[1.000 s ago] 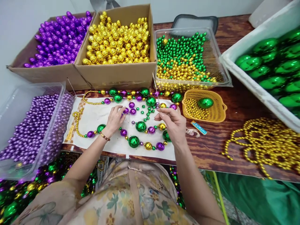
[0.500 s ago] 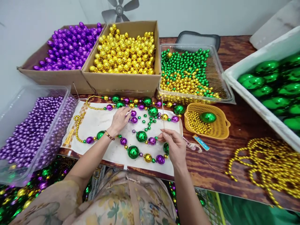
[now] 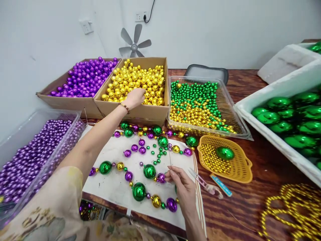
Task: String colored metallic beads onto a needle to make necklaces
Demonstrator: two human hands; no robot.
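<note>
My left hand [image 3: 135, 98] reaches over the front wall of a cardboard box [image 3: 130, 112] among large gold beads [image 3: 122, 81]; its fingertips are hidden. My right hand [image 3: 181, 183] pinches a long thin needle [image 3: 169, 152] that stands upright above the white cloth [image 3: 110, 190]. Beside the right fingers lies a purple bead [image 3: 161, 177] on the strand, near a big green bead [image 3: 149, 171]. The strand of green, purple and gold beads [image 3: 139, 191] curves across the cloth. Several loose purple beads [image 3: 134, 148] and small green beads [image 3: 160, 155] lie between the strand's two rows.
Purple beads fill another box [image 3: 67, 102] and a clear tub [image 3: 75, 117]. A clear tray [image 3: 247, 134] holds green and gold beads. At right are a yellow basket [image 3: 247, 172], thread snips [image 3: 200, 180], a blue-labelled strip [image 3: 221, 185], gold bead chains [image 3: 278, 217] and a foam box [image 3: 276, 167].
My left hand has gone from the purple beads on the cloth up into the gold bead box. My right hand still pinches the needle over the cloth. The view has tilted upward.
</note>
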